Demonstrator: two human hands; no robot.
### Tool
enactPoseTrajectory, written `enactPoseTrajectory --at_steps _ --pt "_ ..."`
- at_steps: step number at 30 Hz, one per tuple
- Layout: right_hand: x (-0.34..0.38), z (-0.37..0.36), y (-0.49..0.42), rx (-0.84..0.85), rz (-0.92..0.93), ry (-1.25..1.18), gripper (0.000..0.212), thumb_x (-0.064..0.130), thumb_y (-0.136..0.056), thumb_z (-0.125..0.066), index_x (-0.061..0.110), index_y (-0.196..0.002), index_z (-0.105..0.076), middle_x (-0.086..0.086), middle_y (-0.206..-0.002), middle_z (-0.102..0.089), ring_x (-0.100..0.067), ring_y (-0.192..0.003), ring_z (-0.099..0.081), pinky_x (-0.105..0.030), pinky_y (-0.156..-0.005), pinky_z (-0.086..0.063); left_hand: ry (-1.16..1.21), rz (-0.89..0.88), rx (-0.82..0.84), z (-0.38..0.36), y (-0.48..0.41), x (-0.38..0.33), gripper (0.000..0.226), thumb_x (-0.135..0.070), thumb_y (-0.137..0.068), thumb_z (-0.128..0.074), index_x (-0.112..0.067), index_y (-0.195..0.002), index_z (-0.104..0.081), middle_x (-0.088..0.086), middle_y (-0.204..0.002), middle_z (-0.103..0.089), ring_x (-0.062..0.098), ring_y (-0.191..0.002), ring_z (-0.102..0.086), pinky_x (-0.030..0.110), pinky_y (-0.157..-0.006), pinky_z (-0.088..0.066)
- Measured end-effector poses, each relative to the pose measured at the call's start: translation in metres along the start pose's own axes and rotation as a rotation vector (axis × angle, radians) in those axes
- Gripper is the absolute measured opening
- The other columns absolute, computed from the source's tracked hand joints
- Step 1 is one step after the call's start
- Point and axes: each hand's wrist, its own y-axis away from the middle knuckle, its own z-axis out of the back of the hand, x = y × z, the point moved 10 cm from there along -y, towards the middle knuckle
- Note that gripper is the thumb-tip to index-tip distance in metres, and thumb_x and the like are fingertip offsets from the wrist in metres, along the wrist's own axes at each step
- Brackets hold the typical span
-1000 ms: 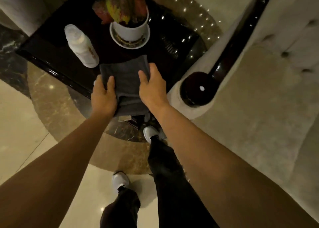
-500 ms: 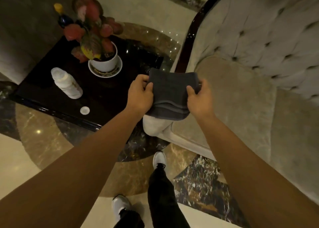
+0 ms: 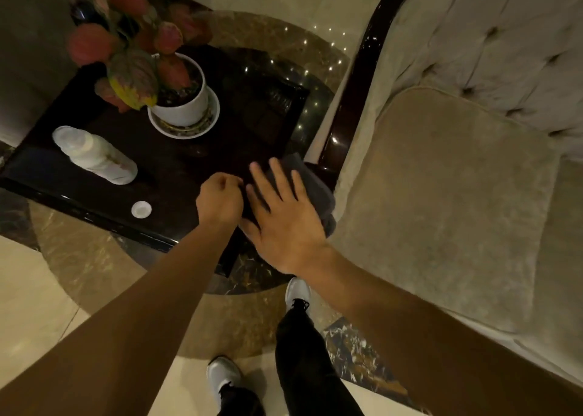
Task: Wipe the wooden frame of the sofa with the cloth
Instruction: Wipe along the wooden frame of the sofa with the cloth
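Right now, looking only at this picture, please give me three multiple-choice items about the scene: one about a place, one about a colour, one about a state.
1. Where does the white bottle lie?
A. On the dark side table
B. On the sofa cushion
C. On the floor

2. What colour is the cloth?
A. White
B. Dark grey
C. Red

3. How is the right hand?
A. Closed in a fist
B. Pinching the bottle cap
C. Spread flat on the cloth

Key:
1 A, the white bottle lies on its side on the dark side table.
2 B, the cloth over the end of the sofa arm is dark grey.
3 C, the right hand presses open-fingered on the cloth, while the left hand is curled at its edge.
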Motion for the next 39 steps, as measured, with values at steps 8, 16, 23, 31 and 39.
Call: enactPoseTrajectory --at_steps 8,16,23,31,39 --pt "-0.073 0.016 -0.001 -0.165 -0.238 -0.023 0.062 0.047 -0.104 -0.026 0.018 -0.158 -0.027 -0.011 -0.169 -0.017 -0.037 -0.155 -0.004 -0.060 -0.123 -0.005 0.071 0.052 0.083 -0.043 0.003 -0.010 0.022 -0.024 -0.094 -0.044 -0.021 -0.093 -0.066 0.008 -0.098 -0.069 0.027 -0.092 -0.066 0.051 -0.087 -0.055" --pt "-0.126 0.035 -0.020 -0.259 -0.269 -0.011 0.056 0.044 -0.104 -0.030 0.025 -0.157 -0.031 -0.011 -0.170 -0.011 -0.040 -0.155 -0.001 -0.063 -0.122 -0.008 0.081 0.109 -0.044 -0.053 -0.001 -0.011 0.032 -0.033 -0.101 -0.037 -0.017 -0.100 -0.065 0.001 -0.098 -0.065 0.021 -0.096 -0.061 0.038 -0.084 -0.049" --pt "-0.148 0.042 -0.027 -0.303 -0.035 0.045 0.054 0.042 -0.106 -0.030 0.028 -0.158 -0.027 -0.009 -0.169 -0.016 -0.040 -0.155 -0.008 -0.064 -0.121 -0.011 0.053 0.132 -0.101 -0.066 0.004 -0.018 0.036 -0.044 -0.101 -0.034 -0.026 -0.091 -0.063 -0.015 -0.084 -0.054 0.014 -0.088 -0.051 0.034 -0.085 -0.037" --pt "-0.123 0.036 -0.015 -0.214 0.058 0.009 0.056 0.044 -0.105 -0.025 0.029 -0.158 -0.026 -0.005 -0.170 -0.014 -0.035 -0.156 -0.005 -0.064 -0.121 -0.005 -0.002 0.290 -0.151 -0.071 0.005 -0.013 0.058 -0.057 -0.098 -0.018 -0.026 -0.122 -0.061 0.011 -0.137 -0.055 0.035 -0.130 -0.045 0.056 -0.112 -0.030" --pt "-0.127 0.029 -0.005 -0.213 -0.067 -0.094 0.052 0.042 -0.105 -0.032 0.033 -0.156 -0.032 -0.012 -0.170 -0.009 -0.049 -0.153 -0.001 -0.063 -0.121 -0.012 -0.390 -0.031 -0.272 -0.068 0.012 -0.049 0.056 -0.045 -0.103 -0.018 -0.011 -0.127 -0.056 0.017 -0.133 -0.056 0.039 -0.122 -0.045 0.052 -0.101 -0.034"
